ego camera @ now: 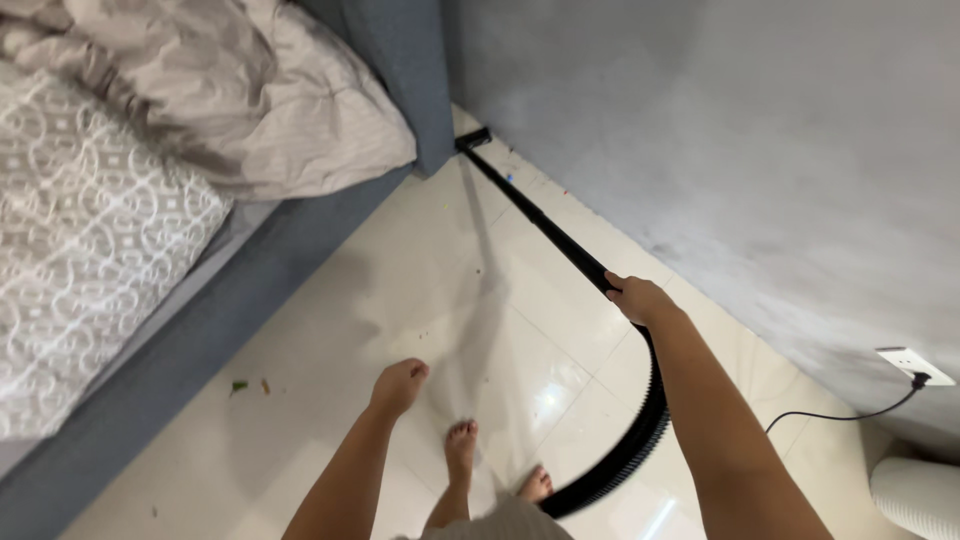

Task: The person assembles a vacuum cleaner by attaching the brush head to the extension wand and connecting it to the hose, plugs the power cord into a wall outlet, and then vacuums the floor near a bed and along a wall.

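- While the right hand is clamped around the black vacuum wand, the wand runs straight along the foot of the grey wall to its nozzle in the corner — tucked just beside the bed's end.
- Behind the grip, a ribbed black hose curves down past the bare feet.
- Left hand hangs free over the floor, fingers loosely curled, holding nothing.
- Between the blue-grey bed frame and the wall lies a wedge of glossy cream tile floor — narrowing toward the corner.
- Small crumbs lie close to the bed's edge.
- A cable leads to the wall socket at right.
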